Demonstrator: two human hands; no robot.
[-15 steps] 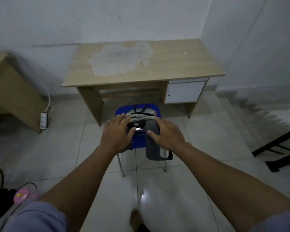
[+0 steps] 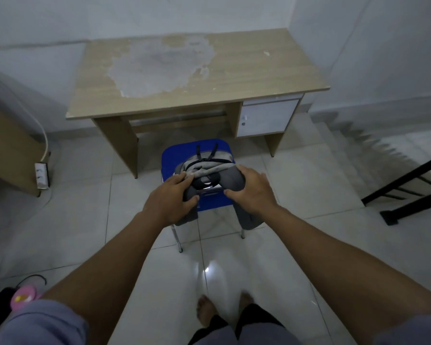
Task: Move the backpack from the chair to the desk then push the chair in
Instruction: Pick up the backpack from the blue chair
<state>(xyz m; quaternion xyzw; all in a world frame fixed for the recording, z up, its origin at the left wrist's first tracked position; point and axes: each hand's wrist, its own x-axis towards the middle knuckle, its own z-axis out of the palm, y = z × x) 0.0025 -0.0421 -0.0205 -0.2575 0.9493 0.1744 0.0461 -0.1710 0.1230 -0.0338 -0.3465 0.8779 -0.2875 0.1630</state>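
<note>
Both grips are closed on the backpack: left hand and right hand each clamp a padded shoulder strap. The backpack sits on the blue chair, just before the tabletop. Pickup is beginning; next comes a lift clearing the chair, then forward onto the tabletop.

Stood over a blue chair on the tiled floor, pulled out from the near side of a wooden table. Gripped a grey backpack on the seat: left hand around one padded strap, right hand around the other.
</note>
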